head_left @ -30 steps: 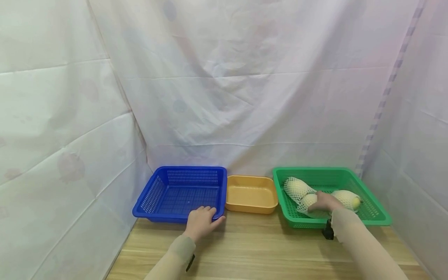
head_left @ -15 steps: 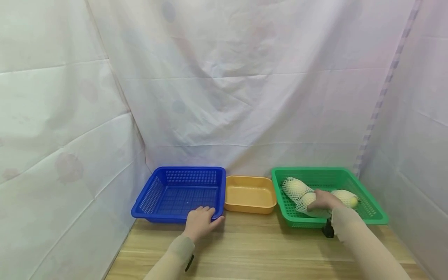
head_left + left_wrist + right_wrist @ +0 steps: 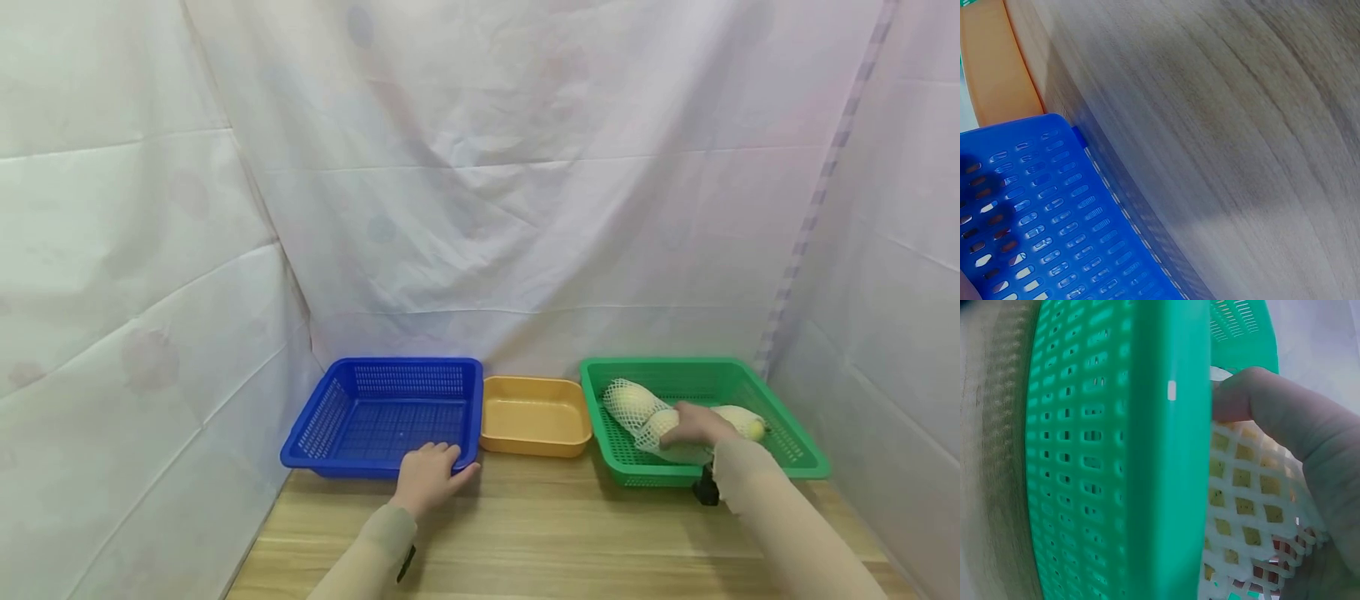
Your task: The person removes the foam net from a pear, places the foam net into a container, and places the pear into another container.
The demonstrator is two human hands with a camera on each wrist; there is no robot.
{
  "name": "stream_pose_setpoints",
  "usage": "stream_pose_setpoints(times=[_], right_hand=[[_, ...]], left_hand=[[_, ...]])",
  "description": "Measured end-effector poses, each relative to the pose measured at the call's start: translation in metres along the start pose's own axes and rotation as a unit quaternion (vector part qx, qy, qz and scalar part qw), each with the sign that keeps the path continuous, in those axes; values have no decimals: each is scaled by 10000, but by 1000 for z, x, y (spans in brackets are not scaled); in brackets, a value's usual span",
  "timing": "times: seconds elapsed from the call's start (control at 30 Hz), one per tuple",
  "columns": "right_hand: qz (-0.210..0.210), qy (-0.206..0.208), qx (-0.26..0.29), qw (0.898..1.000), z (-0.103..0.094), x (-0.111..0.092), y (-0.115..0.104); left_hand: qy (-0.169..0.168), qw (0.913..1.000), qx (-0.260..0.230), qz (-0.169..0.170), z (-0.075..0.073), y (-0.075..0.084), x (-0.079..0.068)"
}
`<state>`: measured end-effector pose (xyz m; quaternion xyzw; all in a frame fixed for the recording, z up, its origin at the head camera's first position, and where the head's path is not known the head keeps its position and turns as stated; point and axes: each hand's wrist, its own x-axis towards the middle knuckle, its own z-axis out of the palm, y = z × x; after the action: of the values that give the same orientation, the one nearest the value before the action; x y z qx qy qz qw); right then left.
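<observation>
My right hand (image 3: 701, 427) is in the green basket (image 3: 806, 467) and grips a pale yellow fruit in a white foam net (image 3: 1244, 515). Its skin looks speckled like a pear's where the right wrist view shows it through the mesh. Another netted fruit (image 3: 633, 402) lies to its left, and one more (image 3: 750, 423) is partly hidden behind the hand. My left hand (image 3: 429, 477) holds the near right corner of the blue basket (image 3: 307, 460), fingers over the rim and thumb stretched to the right. Through the slots in the left wrist view, parts of the fingers show.
A shallow orange tray (image 3: 536, 446) stands between the two baskets. All three containers are on a wood-grain table (image 3: 555, 533). Pale cloth curtains (image 3: 480, 208) hang behind and at both sides.
Both hands stay almost where they were. The right hand shifts slightly and covers a little more of the rightmost fruit. Everything drifts slightly left in the head view.
</observation>
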<state>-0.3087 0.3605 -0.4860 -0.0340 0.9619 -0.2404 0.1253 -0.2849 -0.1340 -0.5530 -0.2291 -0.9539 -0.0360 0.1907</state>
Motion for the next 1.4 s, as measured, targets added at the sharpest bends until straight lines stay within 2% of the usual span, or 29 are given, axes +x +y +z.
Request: stream_pose_setpoints(times=[0.43, 0.83, 1.1, 1.4], right_hand=[[-57, 42, -311, 9995, -9, -11, -14], [-76, 145, -372, 9992, -13, -12, -15], [-117, 251, -376, 9989, -20, -15, -23], [-199, 317, -346, 9987, -22, -15, -25]], left_hand=[[12, 10000, -18, 7, 1, 0, 0], [-46, 10000, -24, -41, 0, 0, -1], [-114, 9999, -77, -50, 0, 1, -1], [-33, 10000, -71, -41, -1, 1, -2]])
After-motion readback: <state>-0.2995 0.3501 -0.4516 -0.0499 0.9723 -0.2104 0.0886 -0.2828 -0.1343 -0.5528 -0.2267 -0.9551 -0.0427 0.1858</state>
